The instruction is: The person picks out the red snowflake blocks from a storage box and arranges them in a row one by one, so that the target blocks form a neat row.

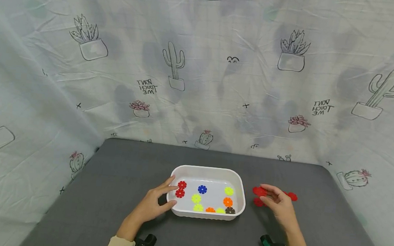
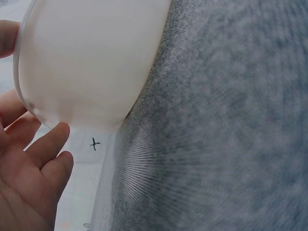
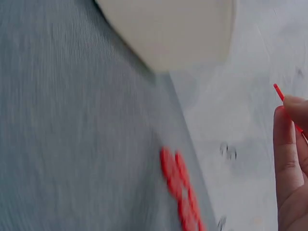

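Observation:
My left hand (image 1: 153,201) holds the left rim of a white plastic tray (image 1: 206,215), some fingertips over the edge. In the left wrist view its fingers (image 2: 50,142) lie against the tray's outer wall (image 2: 91,62). My right hand (image 1: 281,209), to the right of the tray, pinches a red snowflake disc (image 1: 259,191) between thumb and fingers; the right wrist view catches this disc (image 3: 278,91) edge-on, above the table. Beneath and beside that hand, more red discs (image 1: 292,196) lie on the table, blurred in the right wrist view (image 3: 180,187).
Inside the tray lie red discs (image 1: 180,193), a blue disc (image 1: 202,189), yellow-green discs (image 1: 229,191), orange discs (image 1: 228,202) and a dark disc (image 1: 230,210). The grey table (image 1: 137,157) ends at a cactus-print cloth (image 1: 219,113) behind and at both sides.

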A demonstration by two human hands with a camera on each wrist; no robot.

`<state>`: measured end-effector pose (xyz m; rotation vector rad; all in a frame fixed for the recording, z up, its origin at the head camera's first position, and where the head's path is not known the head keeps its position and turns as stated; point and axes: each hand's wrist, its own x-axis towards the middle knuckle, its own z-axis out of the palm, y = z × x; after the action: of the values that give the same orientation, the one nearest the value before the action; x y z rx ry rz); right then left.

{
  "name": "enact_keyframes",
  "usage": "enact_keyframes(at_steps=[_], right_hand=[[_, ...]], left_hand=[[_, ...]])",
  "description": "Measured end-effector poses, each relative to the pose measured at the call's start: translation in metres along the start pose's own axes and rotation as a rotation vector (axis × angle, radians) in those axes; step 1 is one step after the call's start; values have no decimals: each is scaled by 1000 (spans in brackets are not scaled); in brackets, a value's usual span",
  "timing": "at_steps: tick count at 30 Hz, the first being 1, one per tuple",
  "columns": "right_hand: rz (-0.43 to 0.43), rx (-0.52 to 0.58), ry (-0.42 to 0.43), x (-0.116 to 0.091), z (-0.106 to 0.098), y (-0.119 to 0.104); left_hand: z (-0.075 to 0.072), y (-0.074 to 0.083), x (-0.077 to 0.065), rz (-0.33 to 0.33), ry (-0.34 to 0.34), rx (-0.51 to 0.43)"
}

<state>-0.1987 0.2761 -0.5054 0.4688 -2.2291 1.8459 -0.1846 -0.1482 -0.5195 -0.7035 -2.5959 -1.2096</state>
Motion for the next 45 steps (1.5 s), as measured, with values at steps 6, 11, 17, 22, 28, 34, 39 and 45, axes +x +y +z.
enact_keyframes(at_steps=[6, 11, 17, 22, 28, 34, 39, 45], right_hand=[[62, -30, 112, -10, -17, 16], [89, -82, 192, -15, -28, 25], [167, -147, 272, -18, -36, 31], [212, -350, 272, -17, -37, 38], [205, -474, 247, -17, -36, 41], [236, -566, 221, -19, -34, 37], [248, -628, 227, -18, -33, 36], [241, -608, 264, -17, -33, 37]], left_hand=[[2, -2, 0, -12, -9, -6], [2, -1, 1, -19, -6, 3], [2, 0, 0, -28, -8, 2], [3, 0, 0, -21, -6, 4], [3, 0, 1, -4, 7, 11], [3, -1, 1, 7, 11, 16], [3, -2, 1, 8, 13, 16], [3, -1, 1, 11, 16, 22]])
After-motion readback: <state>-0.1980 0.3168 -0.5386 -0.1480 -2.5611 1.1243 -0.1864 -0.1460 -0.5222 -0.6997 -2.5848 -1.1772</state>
